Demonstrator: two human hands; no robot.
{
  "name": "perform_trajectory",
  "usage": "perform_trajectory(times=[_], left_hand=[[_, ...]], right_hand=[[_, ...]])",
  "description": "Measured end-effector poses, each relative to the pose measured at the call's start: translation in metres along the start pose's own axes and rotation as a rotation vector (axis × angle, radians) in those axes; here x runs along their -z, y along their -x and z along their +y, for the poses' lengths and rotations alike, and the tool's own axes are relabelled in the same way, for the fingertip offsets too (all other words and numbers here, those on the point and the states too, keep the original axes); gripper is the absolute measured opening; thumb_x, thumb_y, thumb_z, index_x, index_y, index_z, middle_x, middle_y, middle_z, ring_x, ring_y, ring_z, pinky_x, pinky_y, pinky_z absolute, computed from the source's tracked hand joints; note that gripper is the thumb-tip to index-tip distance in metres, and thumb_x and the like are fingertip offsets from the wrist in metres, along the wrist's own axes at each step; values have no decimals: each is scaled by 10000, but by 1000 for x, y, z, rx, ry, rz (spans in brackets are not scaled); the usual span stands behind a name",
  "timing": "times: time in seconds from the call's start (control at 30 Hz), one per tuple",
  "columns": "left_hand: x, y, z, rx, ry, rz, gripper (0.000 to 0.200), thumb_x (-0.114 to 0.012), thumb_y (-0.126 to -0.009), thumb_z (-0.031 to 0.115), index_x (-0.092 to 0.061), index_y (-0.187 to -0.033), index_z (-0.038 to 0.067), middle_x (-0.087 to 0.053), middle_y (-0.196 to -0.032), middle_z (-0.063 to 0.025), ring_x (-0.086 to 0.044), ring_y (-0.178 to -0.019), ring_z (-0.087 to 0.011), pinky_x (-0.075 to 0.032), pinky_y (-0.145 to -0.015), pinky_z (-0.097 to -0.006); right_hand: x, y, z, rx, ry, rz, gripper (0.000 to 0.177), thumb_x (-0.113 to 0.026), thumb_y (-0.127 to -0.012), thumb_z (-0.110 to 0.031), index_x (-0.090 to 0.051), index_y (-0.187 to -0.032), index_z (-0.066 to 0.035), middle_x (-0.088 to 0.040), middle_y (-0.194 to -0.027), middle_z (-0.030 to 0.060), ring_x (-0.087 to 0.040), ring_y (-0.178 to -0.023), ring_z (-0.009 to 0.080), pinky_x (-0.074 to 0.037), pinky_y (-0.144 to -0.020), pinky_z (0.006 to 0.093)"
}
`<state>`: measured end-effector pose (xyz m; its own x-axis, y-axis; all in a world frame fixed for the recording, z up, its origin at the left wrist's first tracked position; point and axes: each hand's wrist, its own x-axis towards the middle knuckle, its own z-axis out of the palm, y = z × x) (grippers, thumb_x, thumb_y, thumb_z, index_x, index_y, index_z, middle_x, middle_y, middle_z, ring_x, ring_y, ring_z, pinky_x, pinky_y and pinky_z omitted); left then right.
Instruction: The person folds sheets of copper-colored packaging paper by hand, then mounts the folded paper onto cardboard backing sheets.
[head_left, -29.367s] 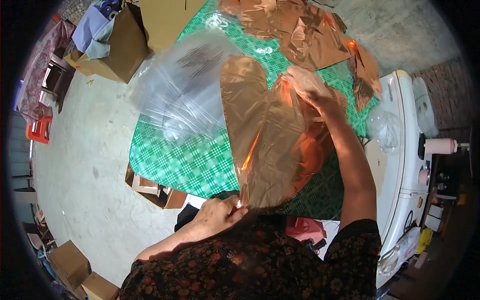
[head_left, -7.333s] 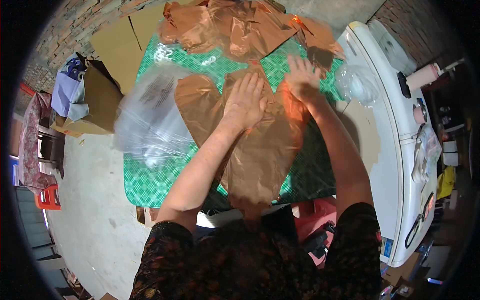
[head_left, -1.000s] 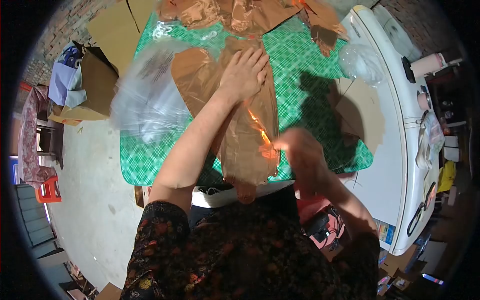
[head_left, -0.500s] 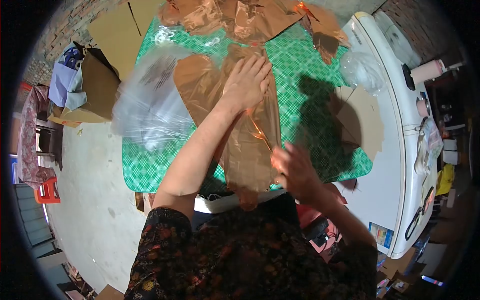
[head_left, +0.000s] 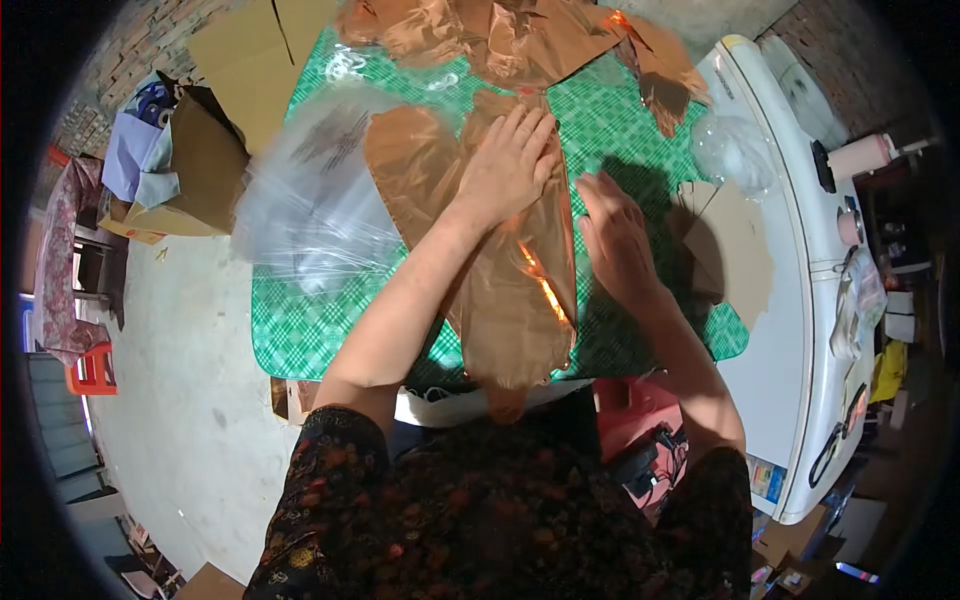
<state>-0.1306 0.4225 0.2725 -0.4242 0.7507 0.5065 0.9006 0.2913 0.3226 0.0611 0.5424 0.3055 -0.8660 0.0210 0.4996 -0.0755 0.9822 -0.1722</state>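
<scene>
A long, shiny copper-coloured foil or film piece lies lengthwise on the green checked tablecloth, its near end hanging over the table's front edge. My left hand rests flat on its upper part, fingers stretched out. Just to the right of the piece is my right hand, its fingers extended above the cloth and holding nothing that I can see. A second copper-coloured piece fans out to the left, partly under my left arm. Beside it lies a stack of clear plastic sheets or bags.
More crumpled copper-coloured film covers the table's far side. Cut cardboard and a clear plastic bundle lie at the right, by a white fridge. An open cardboard box stands at the left.
My right hand has moved up and away from the copper piece's lower right edge, its fingers now straighter. My left hand stays pressed on the piece.
</scene>
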Motion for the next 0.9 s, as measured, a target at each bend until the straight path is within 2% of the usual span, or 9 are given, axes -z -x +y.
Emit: perform_trajectory(times=[0.17, 0.33, 0.63, 0.9], left_hand=[[6, -2, -1, 25, 137, 40, 590, -460, -1056, 333, -344, -1560, 50, -375, -1596, -185, -277, -1512, -380, -213, -1249, -499], [8, -2, -3, 24, 201, 95, 582, -468, -1052, 309, -346, -1559, 50, -375, -1591, -200, -269, -1510, -403, -213, -1247, -505], [7, -2, -1, 37, 189, 90, 465, -539, -1004, 248, -524, -1412, 25, -443, -1530, -217, -319, -1483, -406, -262, -1230, -502], [2, -1, -1, 29, 131, 95, 400, -596, -957, 165, -594, -1326, 12, -518, -1456, -204, -398, -1434, -388, -307, -1210, -485]], right_hand=[[-12, -16, -2, -53, 83, -93, 490, -665, -930, -146, -535, -1390, -34, -549, -1412, 135, -447, -1393, 351, -336, -1153, 474], [-15, -16, -11, 49, 120, -111, 458, -646, -942, -163, -571, -1376, -35, -542, -1438, 112, -424, -1410, 325, -297, -1170, 480], [-23, -17, -11, 62, 81, -135, 430, -640, -944, -159, -586, -1349, -25, -546, -1445, 115, -432, -1409, 294, -271, -1165, 454], [-25, -18, -9, 97, 66, -152, 446, -647, -933, -150, -578, -1352, -12, -546, -1441, 128, -438, -1411, 277, -248, -1173, 443]])
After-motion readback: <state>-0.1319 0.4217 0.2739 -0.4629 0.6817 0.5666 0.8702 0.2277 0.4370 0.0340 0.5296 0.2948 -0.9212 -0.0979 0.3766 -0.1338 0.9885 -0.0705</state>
